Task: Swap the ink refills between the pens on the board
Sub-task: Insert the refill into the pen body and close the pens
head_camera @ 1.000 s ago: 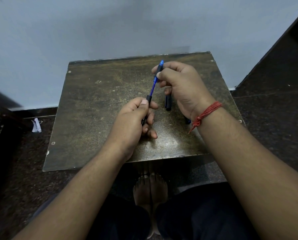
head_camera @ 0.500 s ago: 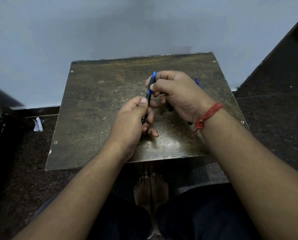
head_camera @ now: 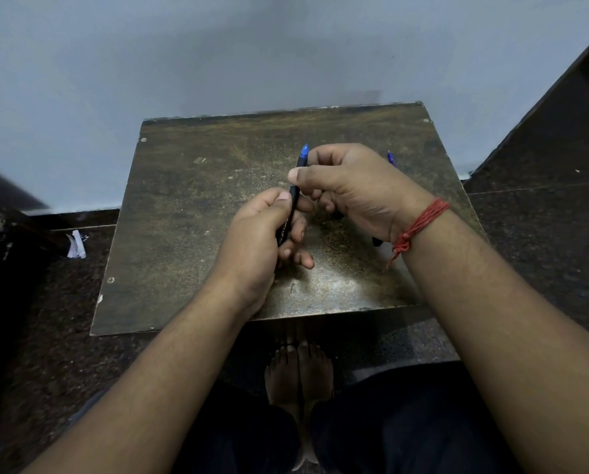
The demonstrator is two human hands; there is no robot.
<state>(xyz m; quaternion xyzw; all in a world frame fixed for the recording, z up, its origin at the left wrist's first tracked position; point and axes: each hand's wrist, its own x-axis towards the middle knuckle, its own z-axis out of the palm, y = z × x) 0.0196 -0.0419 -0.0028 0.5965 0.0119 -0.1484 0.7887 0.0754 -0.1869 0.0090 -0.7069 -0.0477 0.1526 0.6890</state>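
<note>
A dark pen barrel (head_camera: 290, 213) is held above a worn board (head_camera: 190, 234), gripped low down by the left hand (head_camera: 262, 234). Its upper part, ending in a blue tip (head_camera: 304, 152), is pinched by the curled right hand (head_camera: 347, 186). A second blue-tipped pen piece (head_camera: 391, 158) lies on the board behind the right hand (mostly hidden). The step in hand appears to be seating or screwing a refill section into the barrel. Next, a steady twist or push along the barrel is called for.
</note>
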